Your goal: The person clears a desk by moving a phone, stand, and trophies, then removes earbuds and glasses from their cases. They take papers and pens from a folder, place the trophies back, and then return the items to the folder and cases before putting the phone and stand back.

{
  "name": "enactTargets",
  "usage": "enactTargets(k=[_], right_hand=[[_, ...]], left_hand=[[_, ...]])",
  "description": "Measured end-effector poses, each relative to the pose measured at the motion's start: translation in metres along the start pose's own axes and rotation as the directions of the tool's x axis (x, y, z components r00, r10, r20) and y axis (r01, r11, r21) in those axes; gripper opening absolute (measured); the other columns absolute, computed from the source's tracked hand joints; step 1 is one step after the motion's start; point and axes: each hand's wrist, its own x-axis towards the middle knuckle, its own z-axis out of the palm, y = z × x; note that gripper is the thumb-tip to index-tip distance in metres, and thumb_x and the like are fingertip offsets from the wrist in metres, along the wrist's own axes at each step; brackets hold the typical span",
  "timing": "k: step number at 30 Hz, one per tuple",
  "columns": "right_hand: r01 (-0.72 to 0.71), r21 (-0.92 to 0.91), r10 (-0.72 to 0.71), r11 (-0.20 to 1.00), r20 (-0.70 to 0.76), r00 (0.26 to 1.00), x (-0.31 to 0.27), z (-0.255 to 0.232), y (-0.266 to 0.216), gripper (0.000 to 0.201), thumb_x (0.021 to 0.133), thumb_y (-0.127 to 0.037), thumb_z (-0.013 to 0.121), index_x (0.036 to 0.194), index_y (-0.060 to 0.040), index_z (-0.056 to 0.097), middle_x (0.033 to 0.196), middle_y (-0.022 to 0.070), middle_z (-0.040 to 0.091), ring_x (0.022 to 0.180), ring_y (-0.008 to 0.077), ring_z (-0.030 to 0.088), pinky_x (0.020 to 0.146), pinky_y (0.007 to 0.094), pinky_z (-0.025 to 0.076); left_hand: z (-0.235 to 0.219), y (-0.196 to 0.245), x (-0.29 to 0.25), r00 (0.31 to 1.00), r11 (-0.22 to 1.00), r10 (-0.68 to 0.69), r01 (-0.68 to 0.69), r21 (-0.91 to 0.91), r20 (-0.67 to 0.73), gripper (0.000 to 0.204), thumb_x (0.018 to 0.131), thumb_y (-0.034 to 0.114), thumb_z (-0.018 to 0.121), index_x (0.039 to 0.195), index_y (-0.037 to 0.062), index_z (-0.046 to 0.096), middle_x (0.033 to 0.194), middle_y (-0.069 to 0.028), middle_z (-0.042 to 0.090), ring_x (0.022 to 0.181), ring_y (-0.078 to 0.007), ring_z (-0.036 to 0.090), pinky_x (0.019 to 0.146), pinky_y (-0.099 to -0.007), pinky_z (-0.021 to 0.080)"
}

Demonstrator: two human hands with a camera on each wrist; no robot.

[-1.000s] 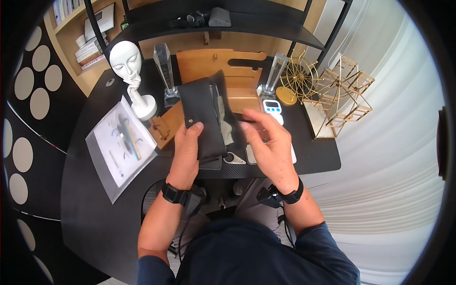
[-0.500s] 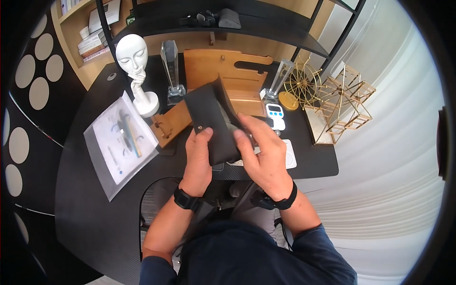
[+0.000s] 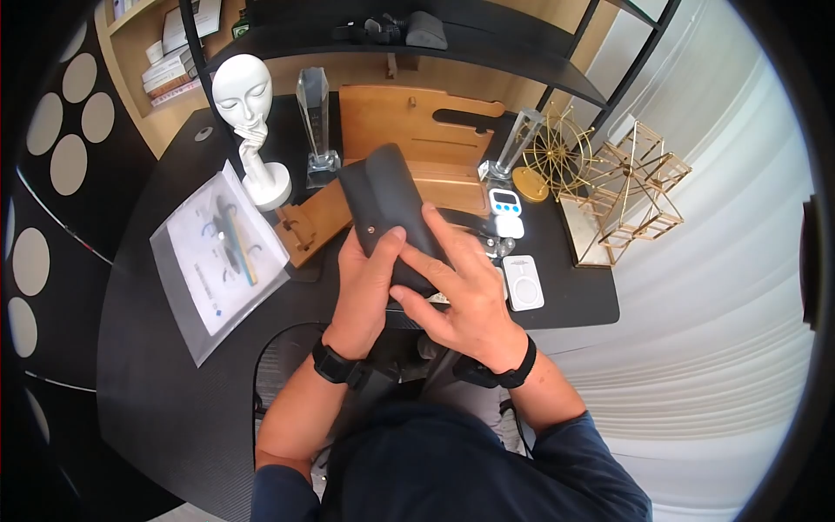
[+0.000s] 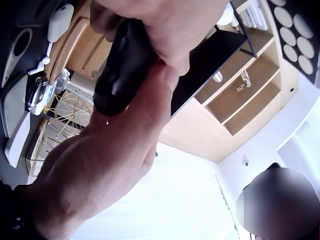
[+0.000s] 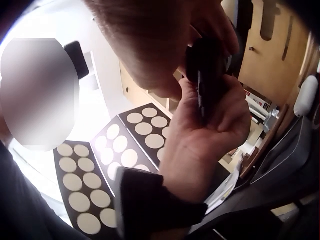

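Note:
A black leather-like glasses case (image 3: pixel 383 187) is held up above the desk's front edge, its flap lying over the front and a small metal snap (image 3: pixel 370 230) near the left side. My left hand (image 3: pixel 361 283) grips its left side, thumb laid on the front below the snap. From the right, my right hand (image 3: pixel 470 300) rests spread, fairly straight fingers on the flap, one fingertip close to the left thumb. The left wrist view has the dark case (image 4: pixel 125 70) end-on between both hands. In the right wrist view, the case (image 5: pixel 205 65) sits over the left palm, mostly in shadow.
Left on the black desk (image 3: pixel 174 374) lies a plastic sleeve of papers (image 3: pixel 222 261) beside a white face statue (image 3: pixel 243 91). Behind are a wooden stand (image 3: pixel 383 109) and crystal trophies. To the right stand a white timer (image 3: pixel 504 203), white charger (image 3: pixel 524 283) and gold wheel models (image 3: pixel 557 152).
The case's open mouth, with a greyish cloth showing, is now covered by the flap. My right hand came in from the right, took the flap's edge and moved left over the front.

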Motion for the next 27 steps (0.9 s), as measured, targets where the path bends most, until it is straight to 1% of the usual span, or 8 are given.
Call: enactTargets(k=[1, 5, 7, 8, 12, 15, 20, 27], right_hand=[[-0.005, 0.060, 0.005, 0.998, 0.004, 1.000, -0.003, -0.002, 0.001, 0.045, 0.082, -0.013, 0.088, 0.125, -0.0039, 0.078, 0.148, 0.0250, 0.061, 0.109, 0.0376, 0.069, 0.093, 0.0432, 0.058], [-0.344, 0.469, 0.395, 0.814, -0.013, 0.919, -0.039, -0.008, 0.018, 0.024, 0.095, -0.009, 0.081, 0.117, 0.0000, 0.077, 0.125, 0.0167, 0.076, 0.099, 0.0197, 0.074, 0.087, 0.0319, 0.059], [-0.609, 0.608, 0.695, 0.509, 0.127, 0.707, -0.041, -0.011, 0.019, 0.026, 0.100, -0.006, 0.076, 0.124, 0.0012, 0.073, 0.115, 0.0122, 0.079, 0.096, 0.0123, 0.073, 0.084, 0.0277, 0.060], [-0.608, 0.587, 0.689, 0.535, 0.114, 0.716, -0.044, -0.009, 0.027, 0.039, 0.099, -0.006, 0.077, 0.136, 0.0005, 0.068, 0.120, 0.0116, 0.076, 0.096, 0.0101, 0.072, 0.083, 0.0262, 0.059], [-0.458, 0.532, 0.557, 0.713, -0.031, 0.830, -0.031, -0.015, 0.021, 0.048, 0.095, -0.002, 0.080, 0.141, -0.0020, 0.067, 0.121, 0.0079, 0.070, 0.087, 0.0088, 0.068, 0.081, 0.0246, 0.058], [-0.364, 0.385, 0.365, 0.848, 0.072, 0.928, -0.018, -0.034, 0.018, 0.046, 0.092, 0.000, 0.081, 0.137, -0.0029, 0.071, 0.110, 0.0059, 0.069, 0.085, 0.0092, 0.066, 0.078, 0.0247, 0.056], [-0.300, 0.392, 0.268, 0.869, 0.137, 0.954, -0.017, -0.038, 0.023, 0.030, 0.088, -0.002, 0.085, 0.116, -0.0062, 0.079, 0.083, -0.0001, 0.062, 0.069, 0.0079, 0.057, 0.065, 0.0253, 0.047], [-0.413, 0.343, 0.329, 0.844, 0.278, 0.903, -0.017, -0.051, 0.019, 0.021, 0.089, -0.006, 0.087, 0.108, -0.0052, 0.077, 0.072, -0.0031, 0.053, 0.062, 0.0067, 0.047, 0.058, 0.0263, 0.039]], left_hand=[[-0.003, -0.001, 0.001, 1.000, 1.000, -0.003, 0.003, -0.016, -0.006, 0.025, 0.106, 0.017, 0.064, 0.127, 0.0030, 0.065, 0.119, -0.0047, 0.071, 0.107, -0.0105, 0.067, 0.094, -0.0291, 0.054], [-0.014, 0.008, 0.000, 0.999, 0.994, -0.052, 0.051, -0.101, -0.013, 0.028, 0.106, 0.019, 0.064, 0.129, 0.0026, 0.064, 0.117, -0.0048, 0.072, 0.103, -0.0121, 0.070, 0.092, -0.0297, 0.058], [-0.012, 0.022, -0.005, 0.995, 0.981, -0.097, 0.093, -0.171, -0.014, 0.029, 0.105, 0.020, 0.064, 0.129, 0.0026, 0.064, 0.118, -0.0050, 0.072, 0.103, -0.0122, 0.070, 0.091, -0.0299, 0.059], [-0.012, 0.021, -0.005, 0.997, 0.985, -0.078, 0.077, -0.154, 0.002, 0.031, 0.105, 0.020, 0.066, 0.130, 0.0027, 0.064, 0.118, -0.0045, 0.072, 0.103, -0.0117, 0.070, 0.092, -0.0295, 0.059], [-0.008, 0.021, -0.007, 0.980, 0.982, -0.175, 0.180, -0.050, 0.091, 0.034, 0.104, 0.018, 0.066, 0.134, 0.0024, 0.064, 0.121, -0.0044, 0.072, 0.106, -0.0111, 0.070, 0.095, -0.0284, 0.058], [-0.012, 0.023, -0.008, 0.964, 0.976, -0.213, 0.202, 0.079, 0.157, 0.042, 0.101, 0.022, 0.065, 0.138, 0.0010, 0.062, 0.122, -0.0064, 0.072, 0.107, -0.0128, 0.072, 0.095, -0.0289, 0.059], [-0.011, 0.030, -0.009, 0.935, 0.948, -0.297, 0.263, 0.181, 0.196, 0.041, 0.097, 0.015, 0.072, 0.135, 0.0018, 0.065, 0.119, -0.0032, 0.074, 0.106, -0.0106, 0.071, 0.095, -0.0271, 0.057], [-0.011, 0.016, -0.007, 0.890, 0.952, -0.249, 0.152, 0.267, 0.382, 0.054, 0.092, 0.010, 0.078, 0.142, 0.0013, 0.061, 0.122, -0.0011, 0.071, 0.110, -0.0080, 0.066, 0.098, -0.0276, 0.054]])
